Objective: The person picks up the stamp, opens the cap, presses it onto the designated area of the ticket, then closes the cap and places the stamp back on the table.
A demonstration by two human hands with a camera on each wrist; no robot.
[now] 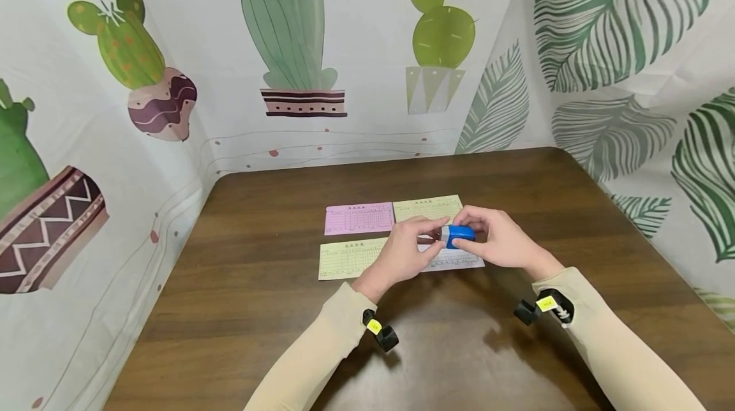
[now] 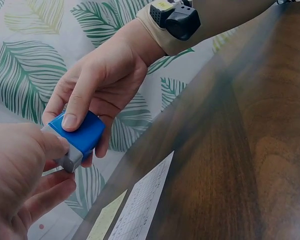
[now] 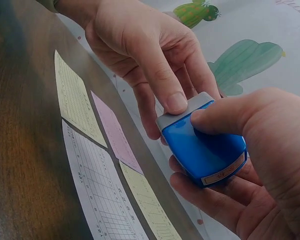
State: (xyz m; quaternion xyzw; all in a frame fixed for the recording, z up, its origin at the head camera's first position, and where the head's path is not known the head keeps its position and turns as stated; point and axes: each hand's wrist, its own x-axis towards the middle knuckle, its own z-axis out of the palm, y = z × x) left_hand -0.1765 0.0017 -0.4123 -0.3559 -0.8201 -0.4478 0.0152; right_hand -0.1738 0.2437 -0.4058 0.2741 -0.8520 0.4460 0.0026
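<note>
A blue self-inking stamp with a grey cap is held between both hands above the papers. My left hand pinches the grey cap between thumb and fingers. The blue body is gripped by my right hand, its thumb on the upper face and fingers beneath. In the right wrist view a small label shows on the stamp's end. Under the hands lie a white printed form and a yellow form, both partly covered. The stamp's face is hidden.
Left of those forms lie a pink form and another yellow form, together making two rows on the brown wooden table. A cloth printed with cacti and leaves hangs behind the table and along its sides.
</note>
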